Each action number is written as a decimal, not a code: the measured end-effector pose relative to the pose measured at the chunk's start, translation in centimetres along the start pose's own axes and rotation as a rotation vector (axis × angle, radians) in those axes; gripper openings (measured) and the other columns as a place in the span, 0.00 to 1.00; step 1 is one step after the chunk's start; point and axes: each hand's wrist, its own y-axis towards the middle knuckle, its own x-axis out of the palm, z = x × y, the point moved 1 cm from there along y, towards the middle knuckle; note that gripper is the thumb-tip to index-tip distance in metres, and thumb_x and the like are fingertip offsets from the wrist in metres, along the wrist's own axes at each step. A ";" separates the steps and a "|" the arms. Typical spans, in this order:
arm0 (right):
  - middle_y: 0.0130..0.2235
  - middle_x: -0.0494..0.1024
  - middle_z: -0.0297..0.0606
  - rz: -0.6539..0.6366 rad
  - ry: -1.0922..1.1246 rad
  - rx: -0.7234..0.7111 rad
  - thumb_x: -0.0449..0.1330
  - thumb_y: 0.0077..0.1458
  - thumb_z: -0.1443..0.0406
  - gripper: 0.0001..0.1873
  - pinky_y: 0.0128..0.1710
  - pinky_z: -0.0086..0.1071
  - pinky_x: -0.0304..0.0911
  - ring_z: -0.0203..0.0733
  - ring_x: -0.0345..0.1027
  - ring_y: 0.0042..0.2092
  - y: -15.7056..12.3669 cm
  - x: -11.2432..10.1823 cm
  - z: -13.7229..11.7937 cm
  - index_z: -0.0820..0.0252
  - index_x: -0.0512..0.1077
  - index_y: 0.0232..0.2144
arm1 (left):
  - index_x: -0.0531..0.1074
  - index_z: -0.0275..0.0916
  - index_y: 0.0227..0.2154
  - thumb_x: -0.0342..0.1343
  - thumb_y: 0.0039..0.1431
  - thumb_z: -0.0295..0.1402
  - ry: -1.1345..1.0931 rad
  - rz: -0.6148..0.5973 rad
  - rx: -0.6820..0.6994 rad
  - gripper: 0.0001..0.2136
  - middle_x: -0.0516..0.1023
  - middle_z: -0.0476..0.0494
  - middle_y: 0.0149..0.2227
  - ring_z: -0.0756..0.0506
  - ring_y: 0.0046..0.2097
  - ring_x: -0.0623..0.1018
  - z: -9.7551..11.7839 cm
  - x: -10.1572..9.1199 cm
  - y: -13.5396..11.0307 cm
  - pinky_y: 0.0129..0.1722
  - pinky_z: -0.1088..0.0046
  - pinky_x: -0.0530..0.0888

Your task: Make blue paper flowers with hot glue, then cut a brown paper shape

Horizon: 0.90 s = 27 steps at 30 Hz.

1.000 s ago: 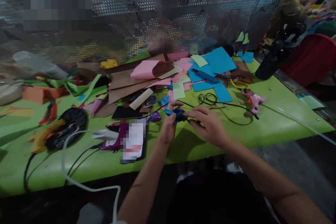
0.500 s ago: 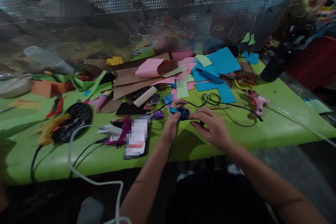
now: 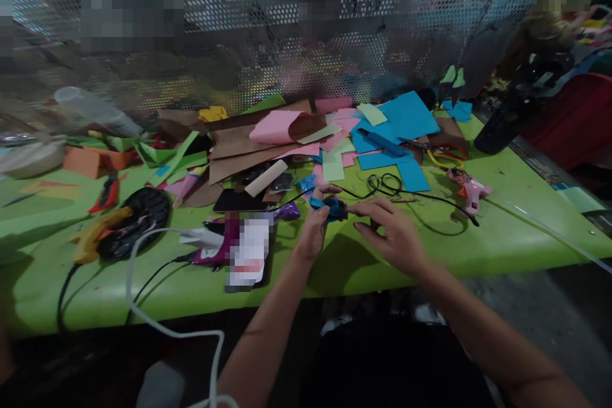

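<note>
Between thumb and fingers, my left hand (image 3: 315,229) pinches a small blue curled piece (image 3: 335,206) with a dark part in its middle; its exact kind is too small to make out. My right hand (image 3: 389,229) is just to the right, its index finger stretched to the blue piece's edge and its thumb apart from the finger. Nothing shows in the right hand. Whether the fingertip touches the piece, I cannot tell. A black cable (image 3: 351,193) runs across the table just behind both hands.
On the green table (image 3: 191,306) lie a pink glue gun (image 3: 472,193) at right, a yellow glue gun (image 3: 98,236) at left and a phone (image 3: 248,252). Blue sheets (image 3: 406,118), pink and brown sheets and scissors (image 3: 444,152) lie farther back. A perforated metal panel (image 3: 268,44) stands behind.
The view has shifted slightly. My right hand's index finger has moved slightly away from the middle of the blue piece to its right edge. The left hand keeps its hold.
</note>
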 end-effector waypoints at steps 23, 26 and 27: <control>0.38 0.82 0.49 0.247 -0.738 1.217 0.63 0.51 0.45 0.23 0.32 0.36 0.56 0.56 0.76 0.41 -4.4 -15.1 9.8 0.58 0.75 0.37 | 0.72 0.40 0.43 0.65 0.47 0.55 0.083 0.031 -0.003 0.27 0.75 0.47 0.31 0.46 0.31 0.75 0.5 -0.4 0.8 0.28 0.70 0.67; 0.29 0.80 0.47 0.277 -0.678 1.190 0.65 0.46 0.50 0.17 0.31 0.35 0.55 0.56 0.76 0.38 -4.3 -15.5 9.9 0.57 0.75 0.25 | 0.71 0.40 0.44 0.65 0.48 0.54 0.078 0.011 0.005 0.26 0.75 0.47 0.31 0.46 0.31 0.75 0.6 -0.3 0.7 0.29 0.70 0.68; 0.27 0.79 0.46 0.301 -0.657 1.179 0.65 0.45 0.51 0.15 0.31 0.35 0.55 0.55 0.76 0.37 -4.3 -15.6 10.0 0.56 0.74 0.23 | 0.71 0.40 0.44 0.65 0.48 0.54 0.072 0.011 0.009 0.26 0.75 0.48 0.31 0.46 0.31 0.75 0.7 -0.2 0.6 0.29 0.70 0.68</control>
